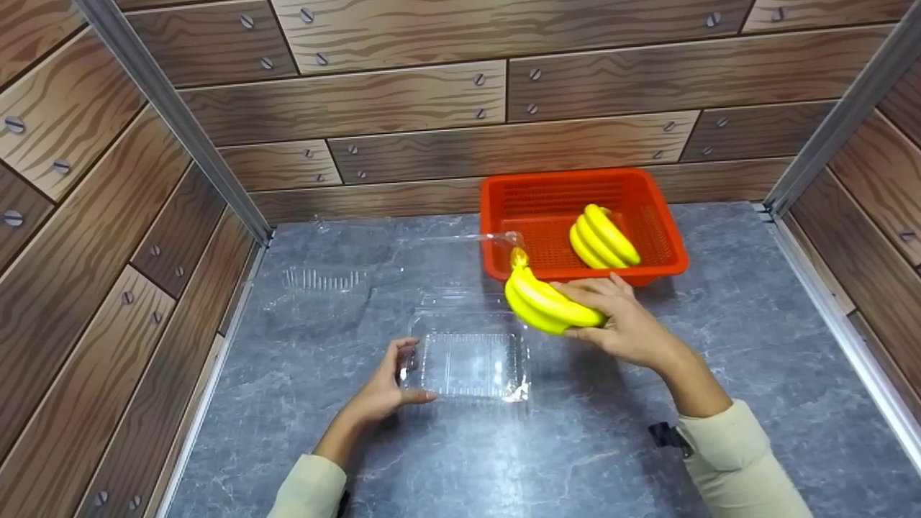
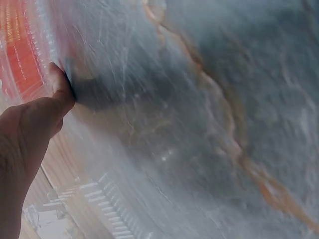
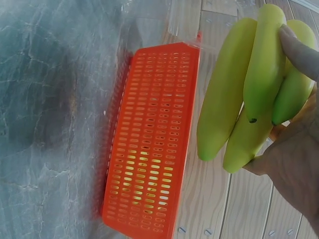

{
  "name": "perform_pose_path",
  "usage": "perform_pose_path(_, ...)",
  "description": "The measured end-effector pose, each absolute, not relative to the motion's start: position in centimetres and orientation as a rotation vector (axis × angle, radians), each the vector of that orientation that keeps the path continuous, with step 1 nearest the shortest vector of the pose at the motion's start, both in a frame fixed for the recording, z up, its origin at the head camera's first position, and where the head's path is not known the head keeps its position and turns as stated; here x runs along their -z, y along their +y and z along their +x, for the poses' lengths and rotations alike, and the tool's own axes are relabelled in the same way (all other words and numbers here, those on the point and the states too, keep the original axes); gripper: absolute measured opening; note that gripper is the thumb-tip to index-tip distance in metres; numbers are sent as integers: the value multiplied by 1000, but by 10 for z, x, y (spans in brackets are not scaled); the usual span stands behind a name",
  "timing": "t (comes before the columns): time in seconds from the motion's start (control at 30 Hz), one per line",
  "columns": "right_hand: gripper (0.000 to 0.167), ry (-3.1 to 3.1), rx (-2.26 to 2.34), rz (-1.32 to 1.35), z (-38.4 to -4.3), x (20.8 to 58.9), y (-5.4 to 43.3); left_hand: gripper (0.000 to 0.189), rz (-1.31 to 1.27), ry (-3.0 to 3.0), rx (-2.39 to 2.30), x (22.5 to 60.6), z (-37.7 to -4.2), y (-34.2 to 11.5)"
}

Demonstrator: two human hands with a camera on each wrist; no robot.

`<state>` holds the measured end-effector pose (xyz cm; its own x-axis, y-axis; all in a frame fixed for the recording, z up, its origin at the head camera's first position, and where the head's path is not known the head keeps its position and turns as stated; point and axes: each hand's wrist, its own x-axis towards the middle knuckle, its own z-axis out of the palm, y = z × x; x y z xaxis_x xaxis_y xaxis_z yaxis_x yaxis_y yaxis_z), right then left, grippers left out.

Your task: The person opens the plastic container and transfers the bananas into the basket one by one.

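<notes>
In the head view, my right hand (image 1: 611, 316) grips a bunch of yellow bananas (image 1: 547, 298) above the table, just in front of the red basket. The right wrist view shows the same bananas (image 3: 264, 74) with greenish tips, held between thumb and fingers. My left hand (image 1: 392, 381) holds the left side of an open clear plastic clamshell container (image 1: 471, 363), thumb along the front edge and fingers at the back. Only part of the left hand (image 2: 37, 119) appears in the left wrist view. A second bunch of bananas (image 1: 603, 237) lies inside the red basket (image 1: 496, 216).
Another clear plastic container (image 1: 324, 288) stands at the left rear of the grey marbled table (image 1: 288, 410); its outline is faint. The lid of the held container reaches back toward the basket. Wood-patterned walls (image 1: 417, 108) enclose the back and both sides.
</notes>
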<state>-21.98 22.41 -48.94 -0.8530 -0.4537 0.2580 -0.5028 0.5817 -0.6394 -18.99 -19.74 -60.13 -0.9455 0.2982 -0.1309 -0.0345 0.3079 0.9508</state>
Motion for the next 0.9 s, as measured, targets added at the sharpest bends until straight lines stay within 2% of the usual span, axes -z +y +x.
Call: perform_pose_path(0.9, 70, -2760, -1210, 844, -225, 497, 216, 96, 148, 2324, -1745, 603, -187, -208)
